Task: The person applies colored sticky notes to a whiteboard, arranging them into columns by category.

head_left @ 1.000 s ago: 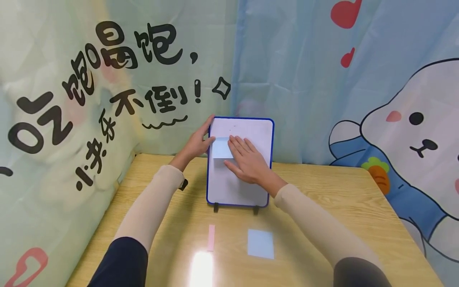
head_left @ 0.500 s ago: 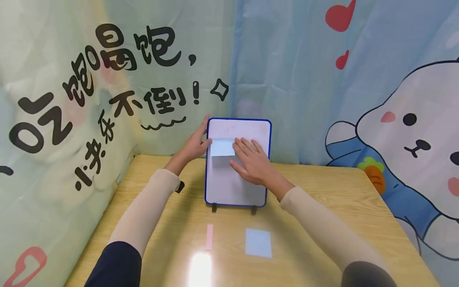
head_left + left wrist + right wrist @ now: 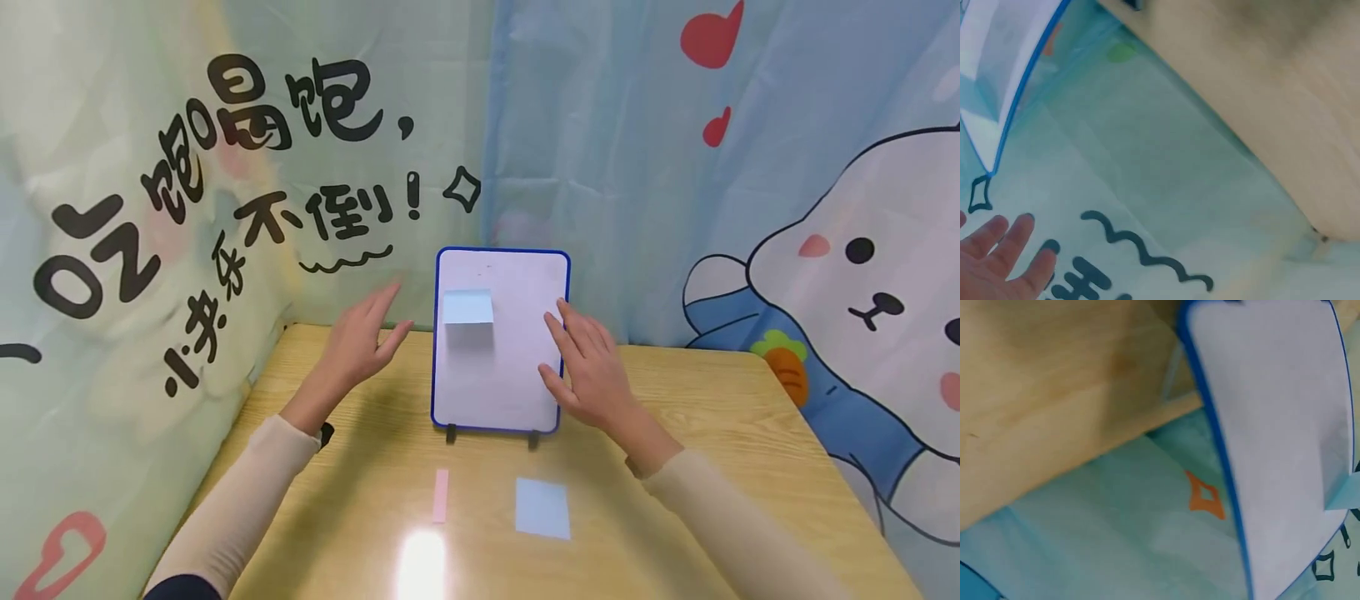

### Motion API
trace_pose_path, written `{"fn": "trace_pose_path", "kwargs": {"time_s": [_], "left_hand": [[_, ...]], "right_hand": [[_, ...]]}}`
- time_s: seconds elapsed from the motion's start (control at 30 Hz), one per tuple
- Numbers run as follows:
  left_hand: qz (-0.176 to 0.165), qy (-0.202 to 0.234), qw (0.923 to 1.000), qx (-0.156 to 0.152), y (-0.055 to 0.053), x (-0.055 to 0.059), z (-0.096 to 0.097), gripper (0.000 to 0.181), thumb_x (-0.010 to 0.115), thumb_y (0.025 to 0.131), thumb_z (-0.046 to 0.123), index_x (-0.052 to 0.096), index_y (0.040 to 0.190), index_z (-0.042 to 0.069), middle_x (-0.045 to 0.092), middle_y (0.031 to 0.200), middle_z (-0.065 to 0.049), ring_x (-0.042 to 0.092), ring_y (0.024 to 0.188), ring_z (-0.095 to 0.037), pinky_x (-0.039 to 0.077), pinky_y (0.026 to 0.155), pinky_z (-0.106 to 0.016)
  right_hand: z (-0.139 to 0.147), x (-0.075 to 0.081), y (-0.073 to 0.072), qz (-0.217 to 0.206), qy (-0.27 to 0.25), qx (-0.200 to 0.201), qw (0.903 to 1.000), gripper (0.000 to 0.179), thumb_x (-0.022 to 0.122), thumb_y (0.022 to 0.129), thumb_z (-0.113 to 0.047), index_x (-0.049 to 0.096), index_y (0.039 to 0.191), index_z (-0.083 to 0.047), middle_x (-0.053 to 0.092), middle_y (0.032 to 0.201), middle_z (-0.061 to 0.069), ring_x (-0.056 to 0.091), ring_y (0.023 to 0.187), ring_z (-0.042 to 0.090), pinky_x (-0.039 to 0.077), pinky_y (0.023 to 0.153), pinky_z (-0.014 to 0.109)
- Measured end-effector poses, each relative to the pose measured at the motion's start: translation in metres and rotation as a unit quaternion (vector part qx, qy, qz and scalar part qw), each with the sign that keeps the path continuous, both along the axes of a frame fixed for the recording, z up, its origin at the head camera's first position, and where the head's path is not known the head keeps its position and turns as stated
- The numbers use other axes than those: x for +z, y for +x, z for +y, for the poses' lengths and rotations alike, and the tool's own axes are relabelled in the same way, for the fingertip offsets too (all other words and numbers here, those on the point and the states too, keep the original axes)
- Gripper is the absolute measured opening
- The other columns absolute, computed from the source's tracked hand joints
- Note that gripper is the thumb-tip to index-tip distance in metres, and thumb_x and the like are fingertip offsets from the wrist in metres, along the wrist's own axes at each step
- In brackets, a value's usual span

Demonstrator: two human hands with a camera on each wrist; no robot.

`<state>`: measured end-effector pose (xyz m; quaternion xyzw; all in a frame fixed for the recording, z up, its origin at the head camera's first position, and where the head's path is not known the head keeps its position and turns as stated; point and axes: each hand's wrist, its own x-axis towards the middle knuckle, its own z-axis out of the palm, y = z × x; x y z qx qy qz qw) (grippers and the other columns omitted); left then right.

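A small whiteboard (image 3: 517,367) with a blue frame stands upright on the table. On its left half a light blue sticky note (image 3: 468,307) clings by its top, its lower edge lifted and throwing a shadow. Left of the board, my left hand (image 3: 352,343) is in the air, fingers extended and holding nothing; its fingers also show in the left wrist view. My right hand (image 3: 596,367) overlaps the board's right edge in the head view, fingers spread and nothing in them. In the right wrist view the hand is out of frame, while the note (image 3: 1344,492) juts out from the board.
In front of the board a narrow pink paper strip (image 3: 441,496) lies on the wooden table (image 3: 675,417). To its right is a square pale blue note (image 3: 542,508). Two dark feet support the board. A printed curtain (image 3: 585,167) hangs behind and at the left.
My left hand has let go of the board's left edge and moved left and down. My right hand has slid off the sticky note towards the board's right edge. The note stays put.
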<state>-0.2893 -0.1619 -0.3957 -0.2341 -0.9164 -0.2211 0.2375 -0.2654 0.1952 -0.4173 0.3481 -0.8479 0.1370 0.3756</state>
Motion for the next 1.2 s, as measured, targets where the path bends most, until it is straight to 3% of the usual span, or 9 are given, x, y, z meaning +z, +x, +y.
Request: {"fn": "trace_pose_path", "kwargs": {"time_s": [0.07,0.17,0.3,0.37,0.53,0.67,0.93,1.2], "left_hand": [[0.03,-0.027,0.9992,0.007,0.011,-0.008,-0.008,0.061,0.053,0.099,0.04,0.043,0.148,0.006,0.053,0.144,-0.017,0.053,0.129,-0.037,0.043,0.105,-0.057],[0.062,-0.065,0.9958,0.012,0.025,-0.02,-0.018,0.064,0.041,0.101,0.052,0.047,0.145,0.007,0.056,0.139,-0.018,0.056,0.122,-0.039,0.042,0.1,-0.06],[0.069,-0.092,0.9933,0.012,0.042,-0.035,-0.028,0.075,0.019,0.101,0.064,0.048,0.145,0.01,0.053,0.141,-0.02,0.054,0.122,-0.041,0.037,0.103,-0.064],[0.048,-0.09,0.9946,0.018,0.05,-0.041,-0.031,0.072,0.02,0.102,0.063,0.045,0.148,0.012,0.047,0.147,-0.022,0.05,0.126,-0.043,0.032,0.106,-0.067],[-0.031,-0.103,0.9935,0.036,0.069,-0.057,-0.034,0.062,0.041,0.101,0.051,0.033,0.155,0.019,0.027,0.16,-0.02,0.037,0.138,-0.044,0.019,0.111,-0.072],[-0.073,-0.126,0.9883,0.046,0.077,-0.073,-0.034,0.064,0.043,0.101,0.05,0.027,0.157,0.023,0.017,0.164,-0.018,0.027,0.145,-0.043,0.013,0.113,-0.072],[-0.104,-0.13,0.9845,0.055,0.089,-0.092,-0.034,0.066,0.044,0.101,0.051,0.024,0.158,0.024,0.012,0.165,-0.02,0.019,0.148,-0.045,0.01,0.111,-0.076],[-0.154,-0.128,0.9771,0.072,0.095,-0.097,-0.033,0.067,0.043,0.102,0.05,0.02,0.159,0.024,0.007,0.166,-0.02,0.016,0.149,-0.045,0.006,0.112,-0.075]], "right_hand": [[0.011,-0.007,0.01,-0.001,-0.009,-0.01,0.9999,0.071,0.027,0.103,-0.053,0.044,0.146,0.002,0.038,0.155,0.022,0.044,0.132,0.042,0.033,0.106,0.061],[0.026,-0.018,0.028,-0.028,-0.019,-0.041,0.9986,0.073,0.024,0.103,-0.055,0.037,0.151,-0.001,0.026,0.162,0.018,0.04,0.136,0.042,0.031,0.107,0.062],[0.043,-0.033,0.052,-0.079,-0.025,-0.079,0.9934,0.075,0.023,0.103,-0.056,0.031,0.154,-0.002,0.019,0.165,0.017,0.033,0.14,0.044,0.026,0.108,0.065],[0.05,-0.04,0.061,-0.105,-0.024,-0.094,0.9897,0.073,0.029,0.103,-0.054,0.03,0.154,-0.002,0.018,0.164,0.018,0.03,0.142,0.044,0.025,0.108,0.066],[0.064,-0.055,0.08,-0.167,-0.011,-0.147,0.9749,0.071,0.05,0.097,-0.038,0.029,0.155,-0.003,0.016,0.165,0.019,0.025,0.145,0.043,0.023,0.109,0.065],[0.07,-0.065,0.093,-0.199,0.0,-0.17,0.9651,0.073,0.055,0.095,-0.035,0.029,0.154,-0.002,0.014,0.165,0.021,0.022,0.145,0.044,0.021,0.111,0.064],[0.077,-0.081,0.105,-0.244,0.014,-0.191,0.9508,0.075,0.052,0.098,-0.042,0.024,0.157,-0.006,0.008,0.165,0.021,0.013,0.15,0.042,0.015,0.113,0.067],[0.081,-0.089,0.109,-0.248,0.017,-0.198,0.9482,0.076,0.053,0.097,-0.044,0.023,0.158,-0.008,0.012,0.164,0.024,0.018,0.148,0.046,0.018,0.113,0.067]]}}
